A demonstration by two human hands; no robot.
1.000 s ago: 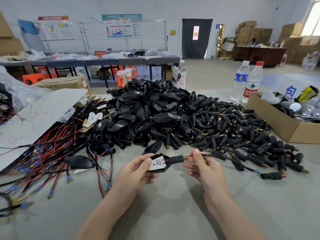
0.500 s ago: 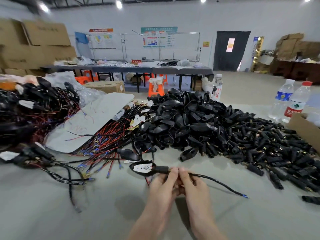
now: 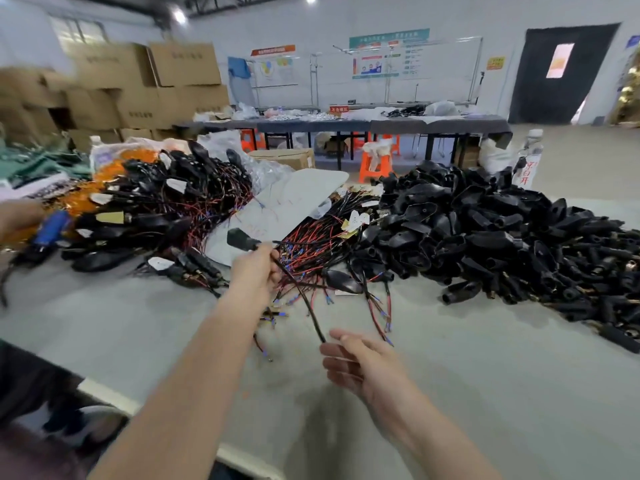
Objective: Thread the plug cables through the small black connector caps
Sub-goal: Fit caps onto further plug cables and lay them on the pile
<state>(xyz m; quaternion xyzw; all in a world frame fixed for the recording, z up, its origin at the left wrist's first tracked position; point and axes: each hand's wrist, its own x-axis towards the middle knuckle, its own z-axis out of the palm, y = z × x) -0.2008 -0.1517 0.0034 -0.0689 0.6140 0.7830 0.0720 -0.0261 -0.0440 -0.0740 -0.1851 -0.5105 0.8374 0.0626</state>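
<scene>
My left hand point(image 3: 258, 271) grips a black plug cable point(image 3: 298, 289) near its plug end, and the black plug point(image 3: 239, 239) sticks out to the upper left above the table. The cable hangs down to the right, its free end just above my right hand point(image 3: 360, 362). My right hand is held low with fingers relaxed and holds nothing. A big pile of black plug shells and small connector caps point(image 3: 491, 233) covers the table's right side. Loose red and black wired cables point(image 3: 318, 240) lie in the middle. A heap of finished cables point(image 3: 162, 209) sits at the left.
A grey board point(image 3: 287, 202) lies between the two cable heaps. Another person's hand point(image 3: 17, 216) shows at the far left edge, near a blue tool point(image 3: 52, 226). Cardboard boxes point(image 3: 145, 88) stack up behind, and a long table point(image 3: 346, 124) stands further back.
The view has swung left. My left hand has lifted the plug cable up and to the left toward the finished heap. My right hand has let go of the cable and dropped away.
</scene>
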